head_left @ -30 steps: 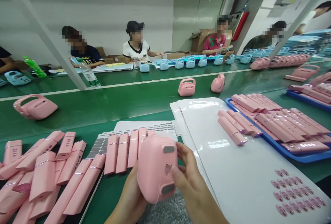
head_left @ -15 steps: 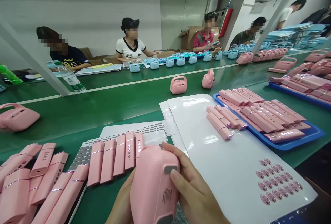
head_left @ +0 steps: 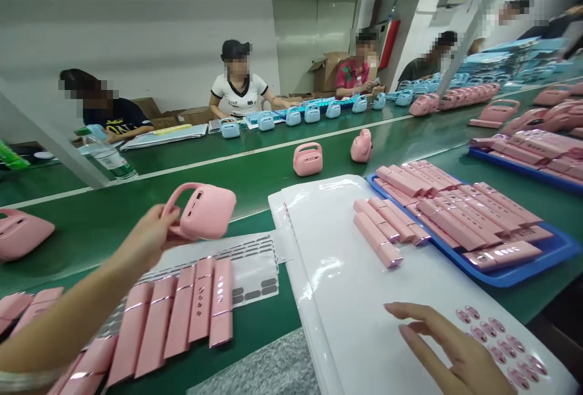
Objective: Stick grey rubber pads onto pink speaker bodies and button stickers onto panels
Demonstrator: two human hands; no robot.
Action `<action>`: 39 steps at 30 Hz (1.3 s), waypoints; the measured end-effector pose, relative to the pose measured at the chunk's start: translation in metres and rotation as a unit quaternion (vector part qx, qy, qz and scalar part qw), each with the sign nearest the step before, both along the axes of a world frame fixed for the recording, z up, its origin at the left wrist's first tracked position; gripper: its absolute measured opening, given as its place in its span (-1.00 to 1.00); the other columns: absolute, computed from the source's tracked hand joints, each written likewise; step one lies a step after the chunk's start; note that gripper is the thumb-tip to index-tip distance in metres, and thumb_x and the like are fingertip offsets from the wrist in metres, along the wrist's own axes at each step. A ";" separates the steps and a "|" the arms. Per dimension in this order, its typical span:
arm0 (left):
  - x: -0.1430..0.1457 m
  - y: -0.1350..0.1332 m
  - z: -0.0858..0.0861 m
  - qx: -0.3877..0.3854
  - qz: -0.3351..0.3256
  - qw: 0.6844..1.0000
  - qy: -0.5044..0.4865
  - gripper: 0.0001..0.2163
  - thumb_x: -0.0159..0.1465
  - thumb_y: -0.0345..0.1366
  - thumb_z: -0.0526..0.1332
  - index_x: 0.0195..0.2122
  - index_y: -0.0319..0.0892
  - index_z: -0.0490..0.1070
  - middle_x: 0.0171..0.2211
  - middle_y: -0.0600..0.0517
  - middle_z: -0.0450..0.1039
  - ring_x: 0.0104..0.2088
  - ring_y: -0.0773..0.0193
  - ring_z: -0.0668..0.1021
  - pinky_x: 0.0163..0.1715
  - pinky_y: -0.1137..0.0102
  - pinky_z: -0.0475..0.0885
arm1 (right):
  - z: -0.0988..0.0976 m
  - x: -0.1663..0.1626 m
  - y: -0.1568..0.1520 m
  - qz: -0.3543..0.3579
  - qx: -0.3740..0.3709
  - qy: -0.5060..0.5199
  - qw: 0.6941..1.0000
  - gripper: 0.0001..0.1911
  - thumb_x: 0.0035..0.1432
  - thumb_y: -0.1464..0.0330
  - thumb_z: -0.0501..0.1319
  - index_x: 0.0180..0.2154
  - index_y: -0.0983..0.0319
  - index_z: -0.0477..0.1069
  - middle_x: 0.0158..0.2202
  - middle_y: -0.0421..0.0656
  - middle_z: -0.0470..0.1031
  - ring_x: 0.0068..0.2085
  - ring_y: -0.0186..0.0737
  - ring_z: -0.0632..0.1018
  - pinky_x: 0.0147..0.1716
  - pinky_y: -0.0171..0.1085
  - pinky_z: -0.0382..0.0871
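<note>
My left hand (head_left: 148, 238) is stretched out over the green belt (head_left: 136, 194), closed on the handle of a pink device with a handle (head_left: 204, 211) that hangs above the belt's near edge. My right hand (head_left: 449, 346) lies low at the right on a white glossy sheet (head_left: 364, 298), fingers spread and holding nothing, beside a block of small pink oval stickers (head_left: 501, 340). A row of pink bar-shaped covers (head_left: 182, 310) lies on a sheet of grey stickers (head_left: 255, 273) below my left arm.
Two more pink devices (head_left: 308, 159) stand on the belt, another (head_left: 22, 234) at the far left. A blue tray (head_left: 514, 273) at right holds several pink covers; three lie loose (head_left: 378, 237) on the white sheet. Several people sit across the belt behind blue devices (head_left: 291, 116).
Both hands held the pink device close before. Now my left hand alone has carried it out to the belt by its handle, and my right hand has dropped to the white sheet.
</note>
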State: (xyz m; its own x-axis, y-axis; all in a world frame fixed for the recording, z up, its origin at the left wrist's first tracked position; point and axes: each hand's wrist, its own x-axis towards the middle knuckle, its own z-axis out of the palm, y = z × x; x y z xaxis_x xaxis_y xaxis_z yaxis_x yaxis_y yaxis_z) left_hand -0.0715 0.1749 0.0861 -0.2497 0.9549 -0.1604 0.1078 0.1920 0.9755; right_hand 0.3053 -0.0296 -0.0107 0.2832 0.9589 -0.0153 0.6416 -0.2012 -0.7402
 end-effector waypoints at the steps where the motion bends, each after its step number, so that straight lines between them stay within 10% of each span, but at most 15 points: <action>1: 0.002 0.019 0.003 0.026 0.002 0.999 0.030 -0.90 0.14 -0.46 0.17 -0.32 -0.21 0.30 -0.52 0.15 0.44 -0.53 0.36 0.50 -0.51 0.49 0.45 | -0.006 0.013 -0.001 -0.028 0.015 -0.037 0.999 -0.63 0.11 0.04 0.08 -0.13 0.05 0.44 -0.10 -0.10 0.51 -0.18 -0.01 0.55 -0.53 -0.27 0.54; 8: 0.009 0.091 -0.007 0.187 0.012 0.935 0.301 -0.88 0.19 -0.31 0.11 -0.29 -0.21 0.37 -0.58 0.28 0.31 -0.49 0.46 0.45 -0.53 0.59 0.23 | -0.032 0.052 0.005 -0.036 0.073 -0.165 0.983 -0.61 0.20 0.13 0.02 0.03 -0.01 0.32 0.09 -0.09 0.30 -0.17 -0.09 0.56 -0.24 -0.17 0.55; 12: 0.013 0.105 -0.011 0.190 0.049 0.901 0.387 -0.74 0.15 -0.25 0.13 -0.16 -0.26 0.32 -0.33 0.06 0.44 -0.05 -0.09 0.44 -0.18 0.09 0.33 | -0.026 0.047 0.031 0.031 0.087 -0.207 0.974 -0.62 0.24 0.25 -0.02 0.08 -0.05 0.27 0.22 -0.08 0.07 -0.04 -0.05 0.47 -0.24 -0.14 0.53; 15: 0.035 0.103 -0.012 0.217 0.044 0.885 0.409 -0.61 0.17 -0.21 0.10 -0.01 -0.29 0.20 0.02 -0.11 0.31 0.18 -0.34 0.09 0.03 -0.18 0.03 | -0.015 0.044 0.054 0.062 0.090 -0.251 0.962 -0.62 0.23 0.34 -0.03 0.05 0.04 0.31 0.04 0.02 0.30 -0.10 0.00 0.45 -0.24 -0.04 0.47; 20: 0.108 0.046 -0.036 0.293 -0.102 0.850 0.425 -0.53 0.17 -0.26 0.12 0.10 -0.29 0.17 0.09 -0.17 0.26 0.14 -0.04 0.26 0.14 0.11 0.10 | -0.001 0.036 0.075 0.062 0.056 -0.267 0.960 -0.67 0.25 0.37 -0.07 -0.04 0.20 0.36 -0.32 -0.02 0.41 -0.31 0.00 0.46 -0.41 -0.10 0.40; 25: 0.188 -0.038 -0.069 0.477 -0.427 0.640 0.424 -0.60 0.25 -0.47 -0.04 0.11 -0.13 0.25 0.17 -0.20 0.19 0.26 0.08 0.07 0.17 0.09 0.07 | 0.001 0.027 0.082 0.080 0.055 -0.264 0.960 -0.62 0.23 0.41 -0.02 0.06 0.12 0.29 -0.34 -0.07 0.36 -0.30 -0.02 0.45 -0.46 -0.21 0.32; 27: 0.211 -0.053 -0.076 0.479 -0.464 0.611 0.426 -0.53 0.24 -0.54 -0.10 0.16 -0.15 0.18 0.20 -0.20 0.15 0.28 0.09 -0.03 0.18 0.07 0.04 | 0.005 0.026 0.079 0.092 0.058 -0.251 0.962 -0.68 0.22 0.42 0.01 -0.02 0.10 0.35 -0.32 -0.09 0.35 -0.30 -0.07 0.44 -0.45 -0.24 0.31; 31: 0.240 -0.054 -0.080 0.435 -0.471 0.633 0.434 -0.46 0.20 -0.44 0.09 0.22 -0.18 0.04 0.26 -0.21 0.00 0.28 -0.09 -0.10 0.15 -0.05 0.02 | 0.023 0.024 0.058 0.130 0.057 -0.198 0.970 -0.78 0.25 0.42 0.02 -0.14 0.10 0.37 -0.39 -0.22 0.36 -0.39 -0.27 0.45 -0.36 -0.33 0.32; 35: 0.252 -0.059 -0.078 0.416 -0.546 0.614 0.391 -0.72 0.23 -0.34 0.09 -0.01 -0.14 0.29 -0.06 -0.12 0.41 0.09 -0.05 0.32 0.11 -0.08 0.04 | 0.033 0.032 0.027 0.145 0.060 -0.015 0.988 -0.79 0.30 0.32 -0.01 -0.08 0.06 0.32 -0.38 -0.28 0.40 -0.36 -0.32 0.44 -0.34 -0.37 0.32; 39: 0.255 -0.081 -0.068 0.194 -0.535 0.786 0.242 -0.81 0.24 -0.15 0.07 -0.20 -0.12 0.28 -0.34 -0.01 0.42 -0.33 0.12 0.45 -0.25 0.14 0.34 | 0.019 0.062 0.005 0.053 0.015 0.055 0.997 -0.59 0.25 0.35 0.03 0.12 0.07 0.07 -0.31 -0.27 0.46 -0.43 -0.31 0.42 -0.36 -0.30 0.34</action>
State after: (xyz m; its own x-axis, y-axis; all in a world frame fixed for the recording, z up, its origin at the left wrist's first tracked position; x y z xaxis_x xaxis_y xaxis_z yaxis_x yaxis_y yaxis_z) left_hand 0.1838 0.0942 0.0185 0.7878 0.6128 0.0617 0.3808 -0.5635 0.7331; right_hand 0.3677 -0.0245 0.0084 0.1785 0.9839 -0.0118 0.5722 -0.1135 -0.8122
